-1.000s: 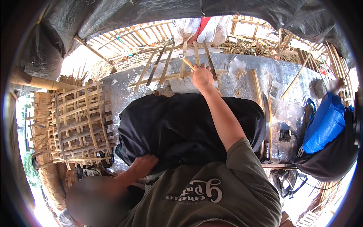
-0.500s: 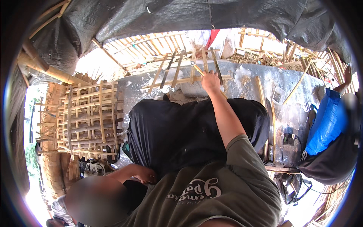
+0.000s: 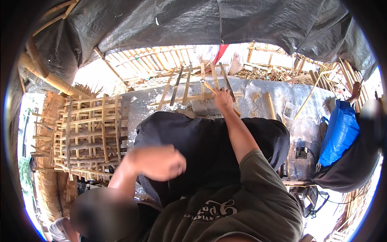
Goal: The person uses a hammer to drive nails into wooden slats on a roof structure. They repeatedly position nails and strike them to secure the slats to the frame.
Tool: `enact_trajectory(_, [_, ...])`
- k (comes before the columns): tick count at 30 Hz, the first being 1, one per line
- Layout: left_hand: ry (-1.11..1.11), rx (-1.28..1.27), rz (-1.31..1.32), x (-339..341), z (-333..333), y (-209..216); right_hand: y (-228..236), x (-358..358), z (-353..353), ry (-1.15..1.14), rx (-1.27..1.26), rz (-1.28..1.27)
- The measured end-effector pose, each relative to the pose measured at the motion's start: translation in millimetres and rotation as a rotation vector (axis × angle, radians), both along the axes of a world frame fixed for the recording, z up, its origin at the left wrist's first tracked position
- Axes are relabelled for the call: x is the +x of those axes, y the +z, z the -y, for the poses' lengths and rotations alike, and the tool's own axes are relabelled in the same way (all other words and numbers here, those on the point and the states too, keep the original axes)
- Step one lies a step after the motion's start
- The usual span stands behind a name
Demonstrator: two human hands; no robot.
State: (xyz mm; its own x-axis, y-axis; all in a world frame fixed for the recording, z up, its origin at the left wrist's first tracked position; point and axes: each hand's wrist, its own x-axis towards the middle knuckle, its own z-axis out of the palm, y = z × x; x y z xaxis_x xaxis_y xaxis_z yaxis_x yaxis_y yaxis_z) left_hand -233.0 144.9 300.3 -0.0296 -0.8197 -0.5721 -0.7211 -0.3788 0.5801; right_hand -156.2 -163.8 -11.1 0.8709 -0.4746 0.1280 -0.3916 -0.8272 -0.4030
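My right hand (image 3: 223,99) reaches forward to a small frame of bamboo slats (image 3: 187,94) that lies on a grey slab (image 3: 141,109). It is closed around a thin wooden stick or tool handle (image 3: 209,87) that points up and left over the slats. My left hand (image 3: 156,162) is raised above my lap as a fist, blurred by motion, with nothing visible in it. Black cloth (image 3: 201,149) covers my lap between the two arms.
A stack of bamboo lattice panels (image 3: 88,137) stands at the left. A blue bag (image 3: 340,133) on a dark bag and clear plastic bags (image 3: 300,129) sit at the right. Black tarpaulin (image 3: 201,24) hangs overhead on bamboo poles (image 3: 44,72). More bamboo strips (image 3: 306,72) lie at the back.
My left hand has lifted from low on my lap up toward the camera as a fist. My right hand stays at the bamboo frame, shifted only slightly.
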Motion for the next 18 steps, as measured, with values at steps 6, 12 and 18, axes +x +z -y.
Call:
enact_trajectory(6, [0.572,-0.146,0.501,192.0,75.8,-144.5,5.2,15.1,-20.9,-0.022,0.014,0.023])
enact_trajectory(12, [0.974,-0.058,0.637,261.6,136.7,-276.8,14.0,10.5,-17.5,-0.061,0.010,0.026])
enact_trajectory(18, [1.210,-0.084,0.289,289.4,157.8,-325.5,11.8,2.7,-11.5,-0.059,-0.016,0.054])
